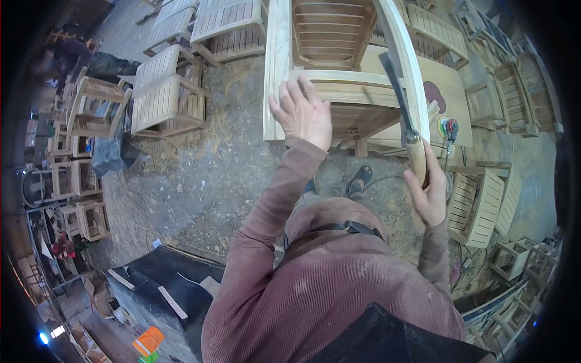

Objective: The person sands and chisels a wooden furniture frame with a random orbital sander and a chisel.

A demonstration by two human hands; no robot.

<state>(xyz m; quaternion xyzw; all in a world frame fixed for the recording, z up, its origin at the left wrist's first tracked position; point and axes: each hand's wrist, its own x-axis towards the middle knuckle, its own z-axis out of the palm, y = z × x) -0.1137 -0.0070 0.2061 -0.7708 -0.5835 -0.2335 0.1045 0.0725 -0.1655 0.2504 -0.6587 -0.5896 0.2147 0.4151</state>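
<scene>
A wooden chair frame (277,54) of pale slats and rails stands before me. My left hand (304,115) is raised at its near left corner, fingers apart and holding nothing, overlapping the frame in this view. In my right hand (431,196), the fingers wrap round the pale wooden handle of a hand tool (416,158). The tool's long, narrow, dark metal blade points away from me and overlaps the frame's right rail (408,60). Whether it is a chisel or a file I cannot tell.
A sander with a colored disc (448,128) and maroon pads (433,97) lie on a board (457,115) at right. Slatted chairs (163,91) stand around on the dusty floor (187,175). A person (72,57) bends at far left. A dark-covered surface (163,284) is behind my left side.
</scene>
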